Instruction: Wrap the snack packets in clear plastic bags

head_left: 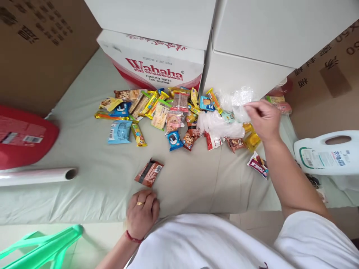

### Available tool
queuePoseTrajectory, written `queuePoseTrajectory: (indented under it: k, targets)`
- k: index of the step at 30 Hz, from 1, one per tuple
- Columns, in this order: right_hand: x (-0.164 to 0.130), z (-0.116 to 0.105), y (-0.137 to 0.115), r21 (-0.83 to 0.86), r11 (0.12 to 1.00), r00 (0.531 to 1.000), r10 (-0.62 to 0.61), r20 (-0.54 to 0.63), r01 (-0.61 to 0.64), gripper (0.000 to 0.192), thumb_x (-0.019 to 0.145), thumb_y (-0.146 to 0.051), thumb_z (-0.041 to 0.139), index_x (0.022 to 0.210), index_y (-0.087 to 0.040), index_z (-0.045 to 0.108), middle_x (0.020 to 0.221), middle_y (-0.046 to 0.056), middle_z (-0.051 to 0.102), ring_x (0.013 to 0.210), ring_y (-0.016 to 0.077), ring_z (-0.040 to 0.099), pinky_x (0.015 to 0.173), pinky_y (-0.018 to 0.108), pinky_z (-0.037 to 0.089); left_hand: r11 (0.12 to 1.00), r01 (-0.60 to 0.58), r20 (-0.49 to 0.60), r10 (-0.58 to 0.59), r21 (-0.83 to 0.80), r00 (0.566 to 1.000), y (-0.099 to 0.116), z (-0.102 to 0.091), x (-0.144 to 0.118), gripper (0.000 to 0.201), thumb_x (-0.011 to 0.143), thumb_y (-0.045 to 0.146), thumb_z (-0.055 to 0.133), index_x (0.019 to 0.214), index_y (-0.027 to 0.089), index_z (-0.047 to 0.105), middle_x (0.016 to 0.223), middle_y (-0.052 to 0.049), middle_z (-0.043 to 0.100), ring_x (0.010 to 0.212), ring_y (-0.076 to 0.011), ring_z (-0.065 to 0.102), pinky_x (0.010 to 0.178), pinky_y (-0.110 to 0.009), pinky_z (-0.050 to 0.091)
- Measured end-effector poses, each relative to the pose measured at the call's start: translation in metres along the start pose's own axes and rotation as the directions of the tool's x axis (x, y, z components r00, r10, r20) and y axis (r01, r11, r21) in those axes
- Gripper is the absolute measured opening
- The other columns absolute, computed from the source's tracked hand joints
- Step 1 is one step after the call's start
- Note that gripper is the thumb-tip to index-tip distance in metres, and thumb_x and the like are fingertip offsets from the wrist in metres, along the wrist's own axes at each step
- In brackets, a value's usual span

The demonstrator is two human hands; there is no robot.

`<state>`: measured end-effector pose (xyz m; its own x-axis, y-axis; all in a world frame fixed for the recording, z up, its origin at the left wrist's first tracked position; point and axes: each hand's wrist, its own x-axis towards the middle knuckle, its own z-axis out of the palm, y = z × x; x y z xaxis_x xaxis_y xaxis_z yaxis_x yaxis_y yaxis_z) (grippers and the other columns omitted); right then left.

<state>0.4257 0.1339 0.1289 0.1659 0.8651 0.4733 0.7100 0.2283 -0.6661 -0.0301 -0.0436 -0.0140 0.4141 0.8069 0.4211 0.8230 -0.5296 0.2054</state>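
My right hand (265, 118) pinches the edge of a clear plastic bag (241, 101) at the right end of a heap of wrapped snacks. Below that bag lies a crumpled whitish plastic bag (220, 125) on top of some packets. My left hand (142, 211) rests at the table's front edge, its fingers curled in, with a ring and a red bracelet showing. Just beyond it is a brown snack packet (149, 173), apart from the heap. A purple-and-white snack packet (258, 164) lies beneath my right wrist. Further left are a light-blue packet (119, 132) and a yellow packet (138, 135).
A Wahaha water carton (157, 65) and white boxes (252, 67) stand behind the snacks. On the left are a red container (25, 138) and a plastic-film roll (36, 176). A white detergent bottle (328, 153) lies at right. A green stool (42, 246) stands below the table.
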Motion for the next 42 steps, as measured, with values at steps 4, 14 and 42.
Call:
queuePoseTrajectory:
  k: [4, 14, 42]
  targets:
    - [0.018, 0.071, -0.061, -0.059, 0.933, 0.852, -0.295, 0.432, 0.354, 0.011, 0.091, -0.031, 0.070, 0.095, -0.024, 0.077, 0.103, 0.004, 0.068, 0.093, 0.0203, 0.063, 0.081, 0.034, 0.048, 0.999, 0.035, -0.035, -0.036, -0.037, 0.999, 0.002, 0.002, -0.004, 0.011, 0.085, 0.010, 0.060, 0.089, 0.020, 0.063, 0.091, -0.008, 0.068, 0.090, -0.0259, 0.061, 0.082, -0.038, 0.052]
    - [0.028, 0.083, -0.073, 0.005, 1.000, 0.966, -0.017, 0.260, 0.017, 0.007, 0.078, -0.025, 0.078, 0.081, -0.019, 0.076, 0.086, 0.002, 0.067, 0.078, 0.0157, 0.058, 0.071, 0.030, 0.046, 0.686, 0.383, 0.101, -0.414, -0.618, 0.904, 0.004, -0.027, -0.001, 0.016, 0.090, 0.014, 0.051, 0.085, 0.021, 0.065, 0.088, -0.005, 0.066, 0.085, -0.0196, 0.062, 0.075, -0.033, 0.052]
    - [-0.208, 0.083, -0.079, 0.604, 0.524, 0.770, 0.582, 0.261, -0.600, 0.024, 0.085, -0.048, 0.077, 0.087, -0.027, 0.067, 0.088, 0.000, 0.063, 0.072, 0.0154, 0.054, 0.063, 0.028, 0.047, -0.484, 0.466, 0.664, -0.418, -0.740, 0.620, 0.047, 0.026, 0.108, 0.039, 0.069, 0.048, 0.087, 0.080, 0.020, 0.062, 0.077, 0.003, 0.061, 0.067, -0.0109, 0.054, 0.063, -0.024, 0.046]
